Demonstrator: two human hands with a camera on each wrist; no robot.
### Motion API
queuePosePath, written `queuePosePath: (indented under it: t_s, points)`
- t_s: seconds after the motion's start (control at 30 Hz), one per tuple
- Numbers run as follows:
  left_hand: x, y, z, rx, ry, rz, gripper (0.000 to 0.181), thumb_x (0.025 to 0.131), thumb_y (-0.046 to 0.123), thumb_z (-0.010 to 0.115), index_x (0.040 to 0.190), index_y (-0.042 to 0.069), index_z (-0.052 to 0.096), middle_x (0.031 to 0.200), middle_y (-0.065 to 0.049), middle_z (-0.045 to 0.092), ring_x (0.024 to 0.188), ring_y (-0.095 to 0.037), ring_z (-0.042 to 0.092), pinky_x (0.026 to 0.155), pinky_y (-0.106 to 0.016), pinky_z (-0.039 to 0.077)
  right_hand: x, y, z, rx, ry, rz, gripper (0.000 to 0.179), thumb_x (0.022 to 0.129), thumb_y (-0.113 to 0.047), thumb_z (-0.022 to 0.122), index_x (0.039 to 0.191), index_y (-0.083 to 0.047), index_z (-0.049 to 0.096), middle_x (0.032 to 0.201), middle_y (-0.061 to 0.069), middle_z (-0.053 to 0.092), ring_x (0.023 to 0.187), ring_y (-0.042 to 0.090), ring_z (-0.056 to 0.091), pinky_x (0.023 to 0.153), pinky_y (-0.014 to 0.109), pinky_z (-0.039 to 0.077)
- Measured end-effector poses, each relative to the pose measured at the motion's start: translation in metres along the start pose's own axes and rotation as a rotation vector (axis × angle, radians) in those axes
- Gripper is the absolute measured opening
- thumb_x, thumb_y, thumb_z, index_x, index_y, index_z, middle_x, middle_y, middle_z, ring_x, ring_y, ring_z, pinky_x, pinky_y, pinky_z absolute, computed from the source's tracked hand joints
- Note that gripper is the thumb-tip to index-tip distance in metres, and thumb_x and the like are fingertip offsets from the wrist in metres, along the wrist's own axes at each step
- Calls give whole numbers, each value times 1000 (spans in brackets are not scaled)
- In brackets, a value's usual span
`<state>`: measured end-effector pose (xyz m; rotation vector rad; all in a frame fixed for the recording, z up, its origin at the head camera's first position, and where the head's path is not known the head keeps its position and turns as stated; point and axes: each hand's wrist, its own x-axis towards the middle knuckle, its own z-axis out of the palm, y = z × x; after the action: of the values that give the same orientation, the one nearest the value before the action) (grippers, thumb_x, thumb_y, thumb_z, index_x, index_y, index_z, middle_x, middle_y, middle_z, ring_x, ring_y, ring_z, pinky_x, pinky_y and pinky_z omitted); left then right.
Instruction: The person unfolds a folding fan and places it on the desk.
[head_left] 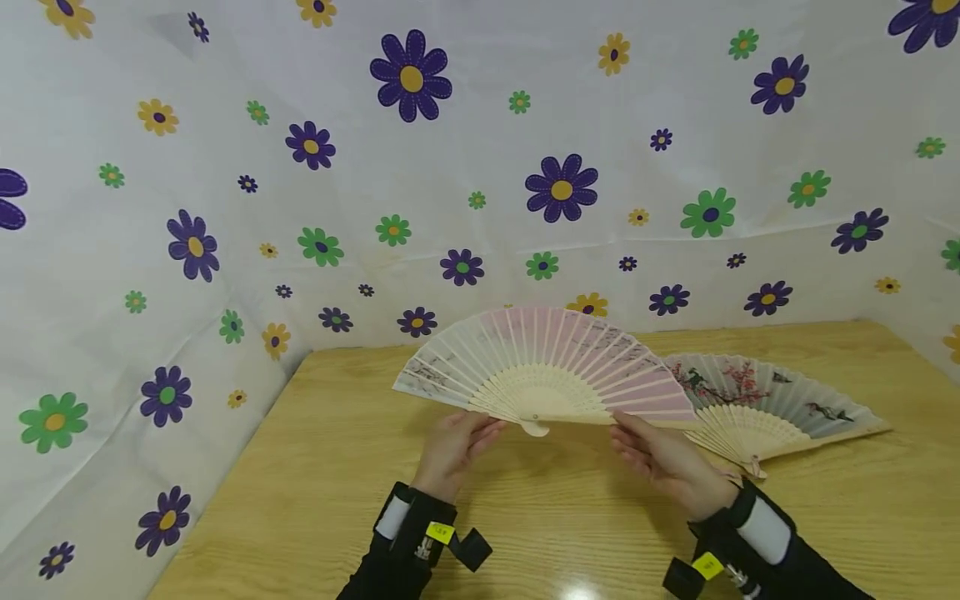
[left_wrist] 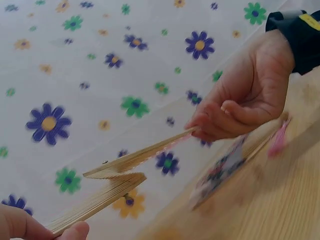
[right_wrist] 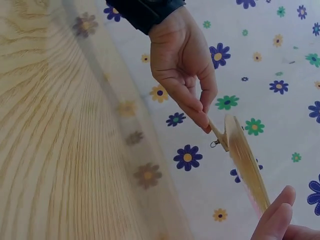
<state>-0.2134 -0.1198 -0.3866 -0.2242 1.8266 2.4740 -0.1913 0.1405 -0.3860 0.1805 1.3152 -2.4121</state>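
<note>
A folding fan [head_left: 547, 358], spread wide with a white-to-pink leaf and pale slatted ribs, is held up above the table. My left hand [head_left: 453, 450] pinches its lower left edge between thumb and fingers. On the other side my right hand [head_left: 667, 462] pinches the lower right guard stick. The fan's pivot end juts down between both hands. In the left wrist view the ribs [left_wrist: 100, 200] appear edge-on. A second open fan [head_left: 750, 408], grey-white with red blossoms and dark birds, lies on the table behind my right hand.
The wooden table [head_left: 315, 483] spreads under both hands. A white cloth [head_left: 465, 150] printed with purple, green and yellow flowers hangs behind it and along the left side. A pink tassel [left_wrist: 279, 140] lies by the second fan.
</note>
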Motion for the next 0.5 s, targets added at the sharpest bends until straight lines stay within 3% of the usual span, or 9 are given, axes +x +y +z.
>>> queuePosePath:
  t_s: [0.1, 0.23, 0.4, 0.5]
  points:
    - [8, 0, -26, 0, 69, -47, 20, 96, -11, 47, 109, -21, 58, 66, -3, 71, 65, -9, 70, 57, -11, 60, 16, 10, 16, -8, -26, -5, 45, 105, -8, 41, 75, -16, 74, 68, -5, 73, 62, 2, 67, 53, 8, 57]
    - [23, -3, -57, 53, 107, -125, 21, 94, -12, 50, 110, -21, 59, 65, -5, 71, 63, -12, 70, 55, -14, 61, 33, 24, 28, 10, -36, 26, 44, 105, -2, 39, 76, -12, 71, 67, -2, 74, 63, 4, 68, 52, 8, 57]
    - [35, -7, -81, 214, 77, -171, 21, 92, -14, 51, 108, -24, 60, 64, -6, 70, 63, -13, 69, 54, -15, 61, 40, 38, 29, 29, -3, 71, 34, 104, 3, 37, 86, -2, 65, 67, 2, 74, 63, 9, 70, 54, 11, 59]
    - [37, -5, -88, 314, -10, -177, 21, 92, -13, 52, 109, -23, 60, 65, -4, 70, 63, -11, 69, 53, -13, 60, 41, 41, 26, 14, 3, 76, 30, 103, 3, 38, 89, 0, 64, 67, 3, 74, 64, 10, 70, 57, 12, 60]
